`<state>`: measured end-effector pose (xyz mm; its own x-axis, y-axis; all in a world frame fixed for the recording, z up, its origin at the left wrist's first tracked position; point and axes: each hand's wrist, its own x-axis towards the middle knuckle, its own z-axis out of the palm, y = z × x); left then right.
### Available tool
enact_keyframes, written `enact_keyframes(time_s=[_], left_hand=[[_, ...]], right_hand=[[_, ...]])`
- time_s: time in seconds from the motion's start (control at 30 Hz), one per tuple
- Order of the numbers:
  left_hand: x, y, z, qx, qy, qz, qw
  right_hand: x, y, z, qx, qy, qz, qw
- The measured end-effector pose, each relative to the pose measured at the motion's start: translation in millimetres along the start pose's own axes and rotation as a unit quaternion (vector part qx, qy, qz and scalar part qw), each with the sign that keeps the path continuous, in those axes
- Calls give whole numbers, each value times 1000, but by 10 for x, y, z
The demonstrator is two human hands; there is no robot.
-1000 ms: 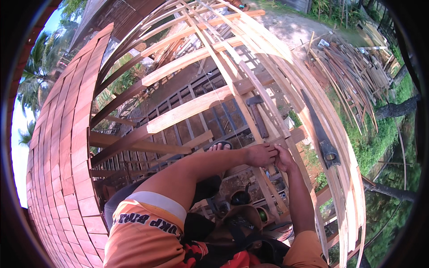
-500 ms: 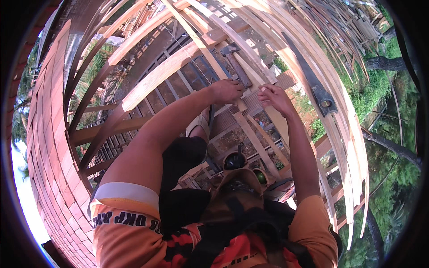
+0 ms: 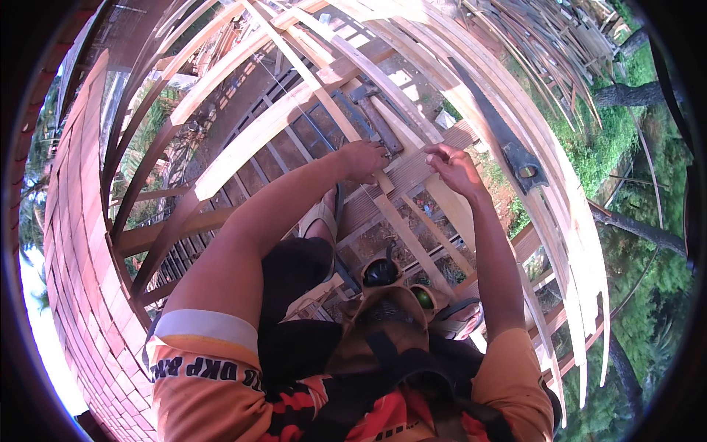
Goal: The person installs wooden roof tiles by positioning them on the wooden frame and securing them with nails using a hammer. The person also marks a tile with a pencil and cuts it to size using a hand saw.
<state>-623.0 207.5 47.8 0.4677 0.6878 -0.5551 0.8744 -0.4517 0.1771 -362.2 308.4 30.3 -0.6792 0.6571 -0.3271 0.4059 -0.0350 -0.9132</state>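
My left hand [image 3: 362,161] is closed over the lower end of a narrow wooden batten [image 3: 324,94], its fingers wrapped round it. To its right, my right hand [image 3: 455,169] hangs apart with thumb and fingers curled together; anything small between the fingertips is too small to make out. Just beyond the left hand lies a hammer [image 3: 381,121] with a dark head and brown handle, resting among the timbers. A handsaw [image 3: 495,127] with a dark handle lies on the long strips at the right.
Curved pale rafters [image 3: 254,140] cross the open frame, with ground visible far below. Reddish roof tiles [image 3: 88,295] slope on the left. Long wooden strips [image 3: 567,228] run down the right side. A tan tool pouch [image 3: 390,306] hangs at my waist. My sandalled foot [image 3: 322,221] stands on timber.
The view has shifted slightly, moving the timbers, hammer and saw leftward in the picture. My right hand is a little farther from my left, which stays on the batten.
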Motion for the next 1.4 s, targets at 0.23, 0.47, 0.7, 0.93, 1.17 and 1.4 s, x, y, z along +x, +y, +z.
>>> enact_keyframes(time_s=[0.23,0.47,0.7,0.93,1.17,1.4], left_hand=[[-523,224,-886,59,-29,49,997],[-2299,884,-2103,-203,-76,-26,976],[-2325,748,-900,-496,212,-202,818],[-2422,638,770,-465,134,-375,791],[-1929,520,362,-559,162,-261,770],[-2394,313,408,-576,153,-297,746]], right_hand=[[13,-31,474,-151,-125,-103,975],[111,-109,727,-89,-75,-71,991],[176,106,715,-152,-40,-81,984],[402,-131,825,-95,52,-69,992],[907,-39,1031,-210,76,-71,972],[1279,-8,1320,-371,-2,-59,927]])
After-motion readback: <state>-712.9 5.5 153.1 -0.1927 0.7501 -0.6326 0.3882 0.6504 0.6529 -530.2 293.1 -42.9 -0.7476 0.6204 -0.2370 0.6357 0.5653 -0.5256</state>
